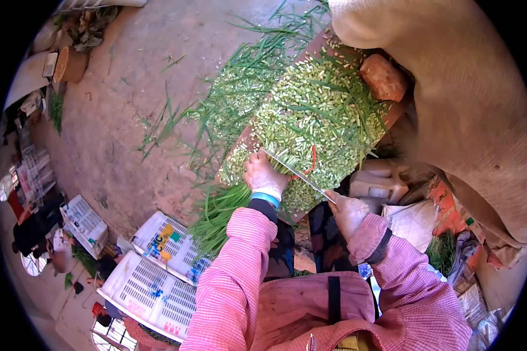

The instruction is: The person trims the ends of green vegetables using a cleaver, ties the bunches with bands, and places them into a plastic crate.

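Observation:
My left hand (pixel 265 175) is closed round a bunch of long green stalks (pixel 222 210), whose leafy ends trail to the lower left. A knife (pixel 298 174) is in my closed right hand (pixel 348 215), its thin blade slanting up and left to beside my left fingers. Under and beyond the blade, a thick heap of short chopped stalk pieces (pixel 310 111) covers a reddish-brown board (pixel 398 114). A thin red strip (pixel 314 159) lies on the heap near the blade.
A brick (pixel 383 77) rests at the board's far right. Loose greens (pixel 240 88) spread over the floor to the left. White slatted crates (pixel 158 292) stand at lower left. A plastic jug (pixel 377 184) and brown sacking (pixel 468 99) are on the right.

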Tool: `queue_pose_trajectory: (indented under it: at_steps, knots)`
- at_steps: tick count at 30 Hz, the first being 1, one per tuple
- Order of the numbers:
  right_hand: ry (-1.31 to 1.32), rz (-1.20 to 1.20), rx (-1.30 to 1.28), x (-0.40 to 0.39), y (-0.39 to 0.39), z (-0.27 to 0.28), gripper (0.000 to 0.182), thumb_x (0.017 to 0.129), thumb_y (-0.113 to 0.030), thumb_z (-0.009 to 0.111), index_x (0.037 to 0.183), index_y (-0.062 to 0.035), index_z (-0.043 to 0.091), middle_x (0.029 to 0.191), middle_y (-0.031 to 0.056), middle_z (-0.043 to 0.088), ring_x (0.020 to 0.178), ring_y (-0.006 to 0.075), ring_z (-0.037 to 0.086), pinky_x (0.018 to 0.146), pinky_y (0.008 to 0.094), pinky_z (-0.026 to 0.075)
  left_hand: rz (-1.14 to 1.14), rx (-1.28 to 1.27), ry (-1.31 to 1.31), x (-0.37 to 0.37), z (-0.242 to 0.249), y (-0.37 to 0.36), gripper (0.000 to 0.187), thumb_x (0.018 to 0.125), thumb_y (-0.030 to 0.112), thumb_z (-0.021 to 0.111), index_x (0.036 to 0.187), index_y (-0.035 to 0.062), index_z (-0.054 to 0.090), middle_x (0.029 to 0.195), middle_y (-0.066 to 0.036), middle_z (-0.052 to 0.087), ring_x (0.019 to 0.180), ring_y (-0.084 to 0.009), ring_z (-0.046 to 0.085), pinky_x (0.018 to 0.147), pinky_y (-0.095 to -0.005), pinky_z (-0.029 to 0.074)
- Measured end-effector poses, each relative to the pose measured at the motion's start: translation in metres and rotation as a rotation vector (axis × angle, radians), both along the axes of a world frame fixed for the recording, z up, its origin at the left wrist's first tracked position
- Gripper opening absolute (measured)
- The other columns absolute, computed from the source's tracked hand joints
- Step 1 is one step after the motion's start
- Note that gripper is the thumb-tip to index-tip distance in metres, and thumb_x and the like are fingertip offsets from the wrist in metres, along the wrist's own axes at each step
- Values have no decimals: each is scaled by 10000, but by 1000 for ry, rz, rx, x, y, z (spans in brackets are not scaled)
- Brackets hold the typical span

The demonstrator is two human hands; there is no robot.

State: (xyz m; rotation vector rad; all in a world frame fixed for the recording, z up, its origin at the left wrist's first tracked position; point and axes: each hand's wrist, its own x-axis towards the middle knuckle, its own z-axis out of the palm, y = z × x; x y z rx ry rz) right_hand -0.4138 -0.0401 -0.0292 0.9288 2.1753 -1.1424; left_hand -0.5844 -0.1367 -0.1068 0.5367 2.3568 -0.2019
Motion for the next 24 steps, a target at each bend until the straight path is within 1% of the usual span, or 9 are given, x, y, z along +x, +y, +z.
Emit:
queue_pose_trajectory:
  at_steps: [5,6,8,10,11,14,18,21,24]
  knots:
    - [-265,112,-53,-36,1,-23,222,864,-156,416,1024,-57,534,808,213,597,784,354,594,673,417,465,-21,-48,114,6,7,9,734,511,422,760,1097,83,477,1050,-79,465,988,-262,455,781,-417,422]
    - [-247,107,-157,-57,6,-28,223,850,-101,409,1025,-29,528,879,233,589,862,356,582,739,395,465,-16,-49,113,7,4,9,734,511,422,760,1097,83,477,1050,-79,465,988,-262,455,781,-417,422]
    - [-304,225,-154,-98,4,-47,258,828,-36,411,1050,-22,540,945,216,589,894,320,586,811,372,466,-3,-5,133,10,2,4,730,516,395,757,1115,92,472,1062,-80,466,995,-270,455,782,-426,419]
    - [-232,136,-97,-83,-6,-69,226,865,-156,413,1000,-82,578,813,208,603,786,332,599,706,413,477,49,-3,2,5,3,0,802,517,396,756,1175,61,443,1138,-108,447,1060,-302,416,846,-443,383]
    - [-373,87,-109,-76,-3,-55,238,880,-197,414,1030,-120,582,841,208,599,813,322,595,720,409,476,53,-8,-8,4,4,-2,807,516,398,757,1179,65,441,1139,-106,446,1059,-306,415,844,-446,383]
    - [-326,126,-79,-42,10,-35,240,875,-272,437,1048,-189,580,833,174,605,800,332,589,716,431,465,55,1,-13,1,4,3,822,510,401,762,1190,74,434,1141,-104,444,1061,-312,413,843,-448,385]
    - [-279,87,-61,-57,-10,-83,198,839,-264,481,967,-159,590,775,177,609,735,350,593,668,450,458,67,10,-62,-1,1,1,838,504,402,766,1199,77,430,1163,-99,434,1075,-318,407,851,-449,387]
    - [-293,108,3,-99,-26,-113,200,782,-176,493,952,-120,583,796,183,611,775,349,598,700,439,472,89,40,-66,-13,-1,1,808,504,370,772,1177,59,452,1183,-118,445,1087,-314,416,873,-433,389]
    - [-169,146,-41,-88,-7,-112,248,808,-269,512,1024,-153,554,852,171,613,796,330,596,723,423,468,99,267,-76,-9,2,-27,816,514,300,776,1207,41,429,1164,-174,468,1104,-322,419,947,-385,351]
